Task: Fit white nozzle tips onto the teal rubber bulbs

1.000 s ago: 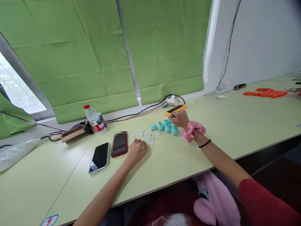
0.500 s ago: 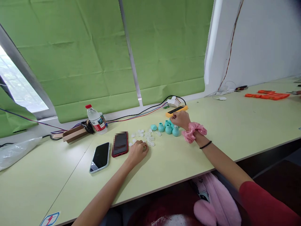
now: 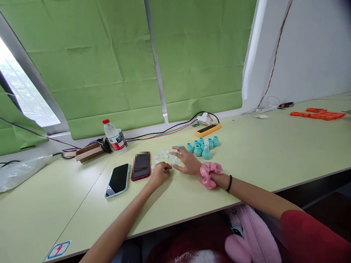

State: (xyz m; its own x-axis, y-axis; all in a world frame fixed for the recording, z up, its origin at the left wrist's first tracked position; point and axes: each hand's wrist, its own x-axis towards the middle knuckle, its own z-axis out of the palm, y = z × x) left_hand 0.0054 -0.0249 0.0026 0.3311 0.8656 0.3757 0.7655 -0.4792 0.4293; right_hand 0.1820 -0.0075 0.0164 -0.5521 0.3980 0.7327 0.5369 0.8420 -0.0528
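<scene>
Over the small translucent white plastic pieces [image 3: 165, 154] on the table, my right hand [image 3: 188, 160] reaches with its fingers spread, holding nothing that I can see. My left hand [image 3: 161, 174] rests at the near side of the same pieces, fingers curled together; whatever they hold, if anything, is hidden. To the right of the pieces stands a cluster of several turquoise bulb-shaped pieces [image 3: 197, 150] with narrow open necks. One near the front [image 3: 206, 153] has something whitish at its neck. Another turquoise piece [image 3: 180, 146] is partly hidden behind my right fingers.
Left of my hands lie a red-cased phone [image 3: 141, 166] and a light-cased phone [image 3: 117, 181]. Behind them are a red-capped bottle [image 3: 113, 137] and a cardboard tray [image 3: 89, 152]. A yellow power strip [image 3: 207, 130] and cables lie at the back, orange parts [image 3: 319, 114] far right.
My right hand has moved left and nearer, from the turquoise bulbs to the translucent pieces, its fingers opening out. More bulbs now show uncovered. My left hand stays nearly in place.
</scene>
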